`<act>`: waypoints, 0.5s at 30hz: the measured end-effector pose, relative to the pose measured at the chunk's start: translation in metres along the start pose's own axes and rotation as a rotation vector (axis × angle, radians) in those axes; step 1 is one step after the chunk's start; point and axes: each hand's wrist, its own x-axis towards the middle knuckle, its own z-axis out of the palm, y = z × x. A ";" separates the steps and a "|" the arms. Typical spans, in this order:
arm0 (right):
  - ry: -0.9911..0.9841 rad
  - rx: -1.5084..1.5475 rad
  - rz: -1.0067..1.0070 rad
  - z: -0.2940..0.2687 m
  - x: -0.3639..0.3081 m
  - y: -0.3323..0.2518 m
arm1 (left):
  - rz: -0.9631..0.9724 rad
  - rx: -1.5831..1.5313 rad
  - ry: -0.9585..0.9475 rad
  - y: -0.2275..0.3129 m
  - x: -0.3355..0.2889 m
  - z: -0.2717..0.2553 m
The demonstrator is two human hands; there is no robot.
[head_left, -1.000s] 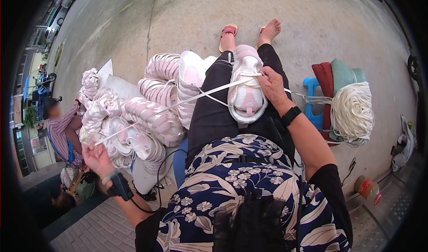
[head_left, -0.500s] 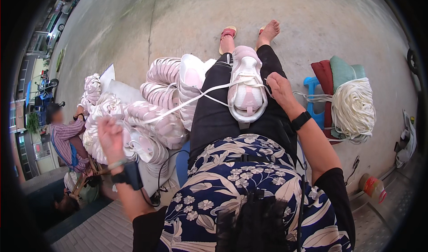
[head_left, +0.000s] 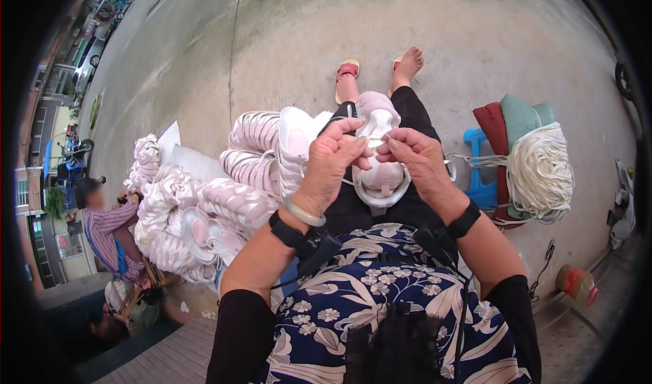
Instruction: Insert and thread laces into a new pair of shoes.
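A pink and white sneaker (head_left: 378, 175) lies across my lap, its heel toward me and its toe toward my feet. My left hand (head_left: 334, 156) and my right hand (head_left: 415, 154) meet above its tongue and lace holes. Both pinch a white shoelace (head_left: 373, 140) between thumb and fingers, with the fingertips nearly touching. The hands cover part of the lacing, so how the lace runs through the holes is hidden.
Stacked pink and white shoe uppers (head_left: 251, 139) and more piled uppers (head_left: 170, 211) lie at my left. On my right, a bundle of white laces (head_left: 540, 170) rests against red and green cloth over a blue stool (head_left: 479, 156). A person in a striped shirt (head_left: 112, 231) sits far left.
My left hand has come in from the far left, where a lace was stretched out, to the sneaker. My right hand has moved left to meet it, and the lace is now between both.
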 end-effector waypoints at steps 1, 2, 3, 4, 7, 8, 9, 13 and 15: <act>0.009 0.061 -0.040 0.006 0.001 -0.003 | -0.005 0.006 -0.004 -0.001 0.003 0.006; 0.037 0.052 -0.021 0.011 0.002 -0.005 | -0.006 0.010 -0.029 -0.002 0.006 0.010; 0.034 0.062 -0.043 0.014 0.002 -0.007 | -0.008 0.015 -0.052 -0.003 0.009 0.013; 0.029 0.073 -0.063 0.016 0.003 -0.008 | -0.012 0.003 -0.047 -0.004 0.011 0.015; 0.074 0.136 0.002 0.018 0.004 -0.009 | -0.005 -0.016 -0.064 -0.008 0.014 0.018; 0.045 0.150 -0.022 0.018 0.004 -0.009 | -0.007 -0.014 -0.063 -0.009 0.014 0.018; 0.065 0.151 -0.018 0.018 0.004 -0.008 | -0.006 -0.029 -0.074 -0.010 0.014 0.018; 0.026 0.225 0.016 0.016 0.006 -0.005 | -0.021 -0.030 -0.070 -0.010 0.014 0.017; 0.024 0.242 0.034 0.016 0.007 -0.003 | -0.032 -0.033 -0.076 -0.009 0.014 0.017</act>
